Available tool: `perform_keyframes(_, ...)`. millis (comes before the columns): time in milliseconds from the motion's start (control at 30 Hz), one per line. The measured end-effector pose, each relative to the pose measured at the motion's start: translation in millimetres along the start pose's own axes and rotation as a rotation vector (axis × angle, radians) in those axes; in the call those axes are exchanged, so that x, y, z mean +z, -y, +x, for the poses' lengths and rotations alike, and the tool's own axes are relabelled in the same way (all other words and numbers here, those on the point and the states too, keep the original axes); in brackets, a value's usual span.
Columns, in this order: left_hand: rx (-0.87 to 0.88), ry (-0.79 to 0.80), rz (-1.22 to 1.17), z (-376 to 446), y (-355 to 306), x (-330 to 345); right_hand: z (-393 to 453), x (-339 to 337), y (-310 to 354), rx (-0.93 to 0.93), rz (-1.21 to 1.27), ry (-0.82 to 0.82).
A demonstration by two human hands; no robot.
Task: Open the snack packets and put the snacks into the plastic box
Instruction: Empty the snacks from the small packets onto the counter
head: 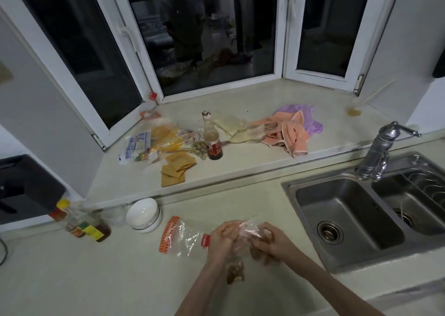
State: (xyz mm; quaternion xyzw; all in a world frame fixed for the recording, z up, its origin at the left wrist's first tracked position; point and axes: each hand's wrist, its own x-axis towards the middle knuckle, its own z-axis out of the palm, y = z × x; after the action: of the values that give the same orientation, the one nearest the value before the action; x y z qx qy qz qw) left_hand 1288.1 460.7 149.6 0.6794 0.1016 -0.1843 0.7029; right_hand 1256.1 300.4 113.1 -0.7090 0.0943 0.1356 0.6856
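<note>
Over the counter's front middle, both my hands grip a clear snack packet [245,231] holding brown snacks. My left hand [222,239] pinches the packet's left side and my right hand [269,242] curls round its right side. A clump of brown snack [234,271] hangs low in the plastic between my wrists. A clear packet with an orange patterned end [179,235] lies flat on the counter just left of my left hand. No plastic box shows clearly in the head view.
A white bowl [144,215] stands left of the packets, with sauce bottles [84,226] further left. A steel double sink [361,217] and tap [379,152] are at right. The sill holds packets [154,144], brown sachets [175,168], a bottle [213,139] and cloths [291,130].
</note>
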Motion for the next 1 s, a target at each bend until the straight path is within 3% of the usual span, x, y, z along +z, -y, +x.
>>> perform_keyframes(100, -0.164, -0.010, -0.020, -7.4, 22.9, -11.8, -8.3, -2.9, -39.3, 0.182, 0.075, -0.192)
perform_keyframes(267, -0.300, -0.005, 0.043, -18.8, 59.7, -41.3, -16.7, -9.3, -82.0, 0.415, 0.055, -0.285)
perform_keyframes(533, -0.373, -0.074, 0.209, -8.5, 112.3, -69.9, 1.2, -13.3, -79.7, 0.501, -0.024, -0.340)
perform_keyframes(633, -0.363, -0.137, 0.282, -0.2, 132.7, -73.7, -1.7, -16.0, -97.9, 0.601, -0.174, -0.379)
perform_keyframes(733, -0.324, -0.176, 0.354, 7.2, 143.8, -76.2, 1.7, -9.8, -108.9, 0.519, -0.344, -0.444)
perform_keyframes(867, -0.288, -0.164, 0.492, 25.5, 150.0, -77.4, 17.1, 9.5, -103.2, 0.434, -0.374, -0.205)
perform_keyframes(1000, -0.310, -0.194, 0.401, 48.8, 152.5, -69.4, 50.0, 31.2, -104.1, 0.430, -0.298, -0.099)
